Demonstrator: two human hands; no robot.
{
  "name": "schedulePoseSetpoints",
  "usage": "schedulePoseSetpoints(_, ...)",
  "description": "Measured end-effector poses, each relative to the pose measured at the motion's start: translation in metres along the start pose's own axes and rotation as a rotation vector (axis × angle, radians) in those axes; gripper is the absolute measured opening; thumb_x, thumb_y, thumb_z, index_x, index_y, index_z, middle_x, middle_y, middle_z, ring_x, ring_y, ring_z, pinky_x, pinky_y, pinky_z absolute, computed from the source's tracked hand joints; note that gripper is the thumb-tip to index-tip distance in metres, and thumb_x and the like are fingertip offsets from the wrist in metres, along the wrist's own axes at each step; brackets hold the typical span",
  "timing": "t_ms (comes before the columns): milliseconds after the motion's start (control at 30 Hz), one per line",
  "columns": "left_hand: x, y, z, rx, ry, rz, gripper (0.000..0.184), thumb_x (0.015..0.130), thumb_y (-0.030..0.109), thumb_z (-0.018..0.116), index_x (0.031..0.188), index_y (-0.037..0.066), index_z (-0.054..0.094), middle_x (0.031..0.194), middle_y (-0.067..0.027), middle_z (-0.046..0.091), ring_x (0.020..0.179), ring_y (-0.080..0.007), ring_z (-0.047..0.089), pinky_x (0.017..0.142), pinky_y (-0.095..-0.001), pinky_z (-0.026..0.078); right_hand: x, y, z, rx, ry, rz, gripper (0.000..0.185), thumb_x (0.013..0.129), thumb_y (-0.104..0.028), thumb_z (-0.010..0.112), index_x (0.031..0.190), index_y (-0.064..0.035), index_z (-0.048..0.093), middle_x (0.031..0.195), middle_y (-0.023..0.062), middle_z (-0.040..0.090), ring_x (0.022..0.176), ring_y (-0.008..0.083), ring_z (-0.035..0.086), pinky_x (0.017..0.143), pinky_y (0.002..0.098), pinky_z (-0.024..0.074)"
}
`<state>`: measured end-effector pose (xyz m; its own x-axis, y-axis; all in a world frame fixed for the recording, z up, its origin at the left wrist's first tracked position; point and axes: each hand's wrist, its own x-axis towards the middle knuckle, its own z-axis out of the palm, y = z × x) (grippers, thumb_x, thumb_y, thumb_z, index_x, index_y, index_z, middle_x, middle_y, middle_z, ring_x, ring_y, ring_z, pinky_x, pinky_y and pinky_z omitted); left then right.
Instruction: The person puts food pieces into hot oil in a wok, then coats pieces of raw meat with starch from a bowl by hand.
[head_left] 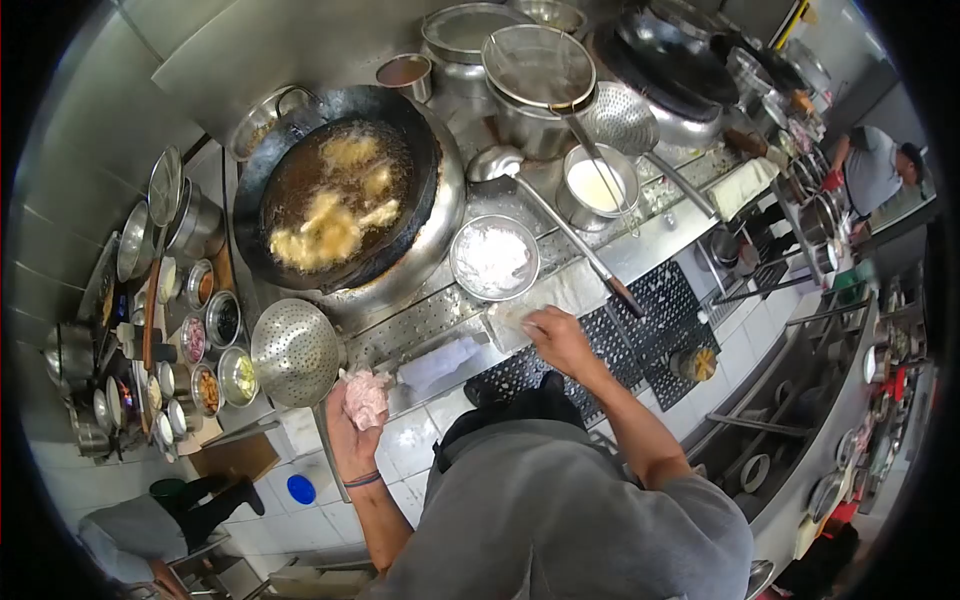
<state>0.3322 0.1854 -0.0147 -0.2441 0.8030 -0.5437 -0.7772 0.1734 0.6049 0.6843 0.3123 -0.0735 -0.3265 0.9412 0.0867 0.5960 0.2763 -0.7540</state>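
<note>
My left hand point(352, 436) is wrapped round a lump of pale pink raw meat point(366, 397), held beside the round perforated skimmer point(294, 352). My right hand point(562, 341) hangs over the counter's front edge by a folded cloth point(578, 288), its fingers bent together; whether anything is in them is hidden. Just beyond it stands a metal bowl of white flour point(494, 256). Battered pieces point(322, 236) are frying in dark oil in the large black wok point(258, 190).
A pot of pale liquid point(597, 184), a ladle point(497, 163) and a mesh strainer point(538, 66) occupy the counter's right side. Small ingredient bowls point(238, 376) stand at left. One person point(140, 530) is at lower left, another point(880, 170) at far right.
</note>
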Motion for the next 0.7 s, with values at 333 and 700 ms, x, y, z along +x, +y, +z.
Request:
schedulePoseSetpoints(333,0.002,-0.011,0.000,-0.083,-0.099,-0.026,0.033,0.093,0.040,0.060,0.105,0.009,0.064,0.097,-0.0081,0.070,0.076,-0.0225,0.067,0.058,-0.0360,0.051,0.054,0.020,0.044,0.060,-0.052,0.057,0.017,0.095,-0.015,0.053,0.098,-0.0045,0.066,0.088,0.0132,0.065,0.079,0.0294,0.068,0.066,0.0453,0.0550)
schedulePoseSetpoints(700,-0.006,-0.018,0.008,-0.188,0.061,0.015,0.032,0.093,0.040,0.059,0.105,0.010,0.063,0.095,-0.0069,0.070,0.075,-0.0217,0.067,0.055,-0.0345,0.049,0.057,0.017,-0.009,1.474,-0.021,0.604,0.011,0.091,0.004,0.046,0.097,-0.0001,0.054,0.088,0.0085,0.060,0.070,0.0156,0.054,0.065,0.0316,0.0510)
